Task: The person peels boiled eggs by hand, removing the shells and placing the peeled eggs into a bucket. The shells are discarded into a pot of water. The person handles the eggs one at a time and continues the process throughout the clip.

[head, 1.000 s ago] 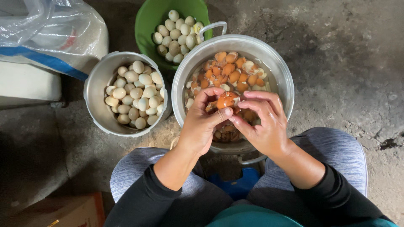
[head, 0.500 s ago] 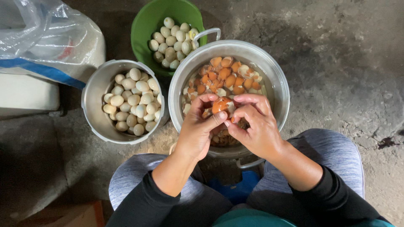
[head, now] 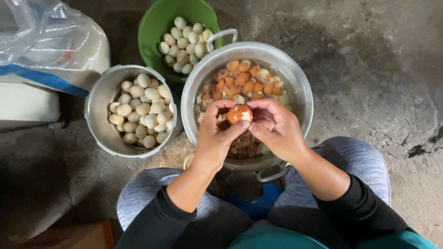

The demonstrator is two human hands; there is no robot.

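the egg (head: pixel 239 113) sits pinched between both hands, right over the middle of the big pot (head: pixel 302 92). a white patch now shows on its right side where half a second back it looked orange all round, so the shell seems to be coming away. the left hand (head: pixel 217 138) cups it from below and left, thumb arched over the top; the right hand (head: pixel 277 129) closes in from the other side, fingertips on the bare patch. hands together, both clamped on that one egg. they sit much where they were a second ago, only the fingers have worked round. peeling looks partly done, by my read.

below them the pot holds water, orange eggs toward its far rim, shell bits nearer the person. touching its left wall, a smaller pot (head: pixel 99 99) full of pale eggs. beyond, against the big pot's far-left rim, a green bucket (head: pixel 157 23) with more pale ones. a plastic bag (head: pixel 50 41) lies at the floor's far-left corner.
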